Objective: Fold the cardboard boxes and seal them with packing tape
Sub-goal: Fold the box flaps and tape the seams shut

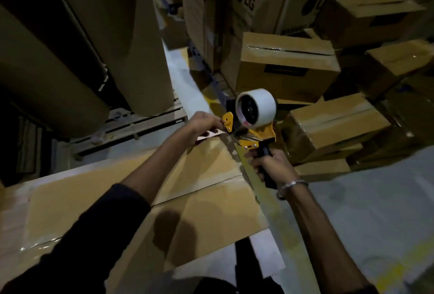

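Note:
A large brown cardboard box (206, 214) stands in front of me with its top flaps closed and a seam running across the top. My right hand (272, 164) grips the black handle of a yellow tape dispenser (252, 118) that carries a white tape roll, held over the box's far right corner. My left hand (202, 124) pinches the loose end of the tape (212, 134) at the dispenser's mouth, just above the box's far edge.
Several taped cardboard boxes (286, 68) are piled on the floor to the right and behind. Tall printed cartons (246, 5) stand at the back. Big brown paper rolls (122, 35) rest on a wooden pallet (131, 124) at left. Grey floor (375, 218) lies at right.

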Demonstrator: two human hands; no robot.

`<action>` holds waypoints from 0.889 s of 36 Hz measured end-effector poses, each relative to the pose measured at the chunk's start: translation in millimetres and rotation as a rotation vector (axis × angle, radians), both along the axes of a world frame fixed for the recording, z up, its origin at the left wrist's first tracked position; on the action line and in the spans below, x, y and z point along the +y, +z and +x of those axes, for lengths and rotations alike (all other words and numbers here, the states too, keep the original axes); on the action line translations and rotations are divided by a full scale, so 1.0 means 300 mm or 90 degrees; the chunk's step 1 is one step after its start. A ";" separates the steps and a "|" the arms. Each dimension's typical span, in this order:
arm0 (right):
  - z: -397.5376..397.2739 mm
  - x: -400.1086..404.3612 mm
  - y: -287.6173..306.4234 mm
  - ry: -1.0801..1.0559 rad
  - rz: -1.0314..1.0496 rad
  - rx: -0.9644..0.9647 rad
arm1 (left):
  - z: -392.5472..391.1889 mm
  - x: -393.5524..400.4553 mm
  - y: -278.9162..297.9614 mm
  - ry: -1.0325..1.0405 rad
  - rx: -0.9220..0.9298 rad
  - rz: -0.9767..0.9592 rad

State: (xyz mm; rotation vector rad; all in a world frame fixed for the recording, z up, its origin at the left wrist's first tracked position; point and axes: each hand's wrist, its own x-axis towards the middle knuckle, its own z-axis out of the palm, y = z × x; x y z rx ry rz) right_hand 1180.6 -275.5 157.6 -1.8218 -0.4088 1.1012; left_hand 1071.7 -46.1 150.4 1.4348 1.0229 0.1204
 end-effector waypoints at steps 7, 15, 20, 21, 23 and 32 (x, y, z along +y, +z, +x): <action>-0.017 0.100 -0.007 -0.030 -0.046 -0.045 | 0.029 0.059 -0.062 -0.065 0.038 0.072; -0.055 0.065 -0.038 -0.055 -0.060 -0.037 | -0.042 0.123 -0.160 -0.087 0.112 -0.163; -0.055 0.071 -0.041 -0.062 -0.069 -0.038 | -0.092 0.141 -0.139 -0.083 0.018 -0.035; -0.056 0.070 -0.042 -0.059 -0.070 -0.041 | -0.095 0.129 -0.124 -0.110 -0.026 -0.044; -0.058 0.070 -0.040 -0.055 -0.066 -0.041 | -0.092 0.097 -0.086 -0.204 -0.062 -0.061; -0.064 0.067 -0.019 -0.067 -0.067 -0.016 | -0.076 0.019 -0.109 -0.439 -0.011 0.129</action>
